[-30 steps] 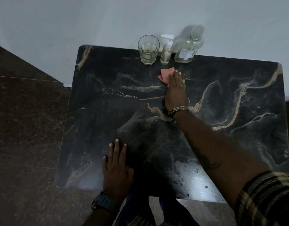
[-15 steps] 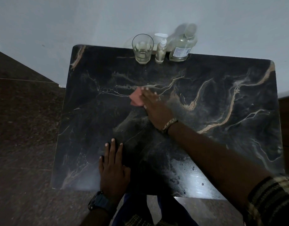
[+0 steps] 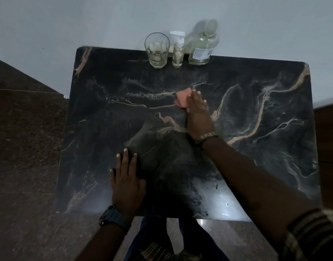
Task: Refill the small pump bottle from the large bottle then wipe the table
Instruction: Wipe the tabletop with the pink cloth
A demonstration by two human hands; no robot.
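Note:
My right hand (image 3: 198,113) presses a pink cloth (image 3: 181,99) flat against the black marble table (image 3: 256,147), a little past its middle; only the cloth's left part shows beyond my fingers. Near the front edge my left hand (image 3: 127,181) lies flat on the table with fingers together and nothing in it. At the back edge against the wall stand the small pump bottle (image 3: 178,51) and, to its right, the large clear bottle (image 3: 204,45) with a label and a cap on top.
A drinking glass (image 3: 157,50) with a little pale liquid stands left of the pump bottle. A pale wall runs right behind the three. Dark stone floor lies to the left and below the table. My legs show under the front edge.
My right hand slid the cloth from near the bottles toward the table's middle-left, then back right and slightly farther away. My left hand stayed put.

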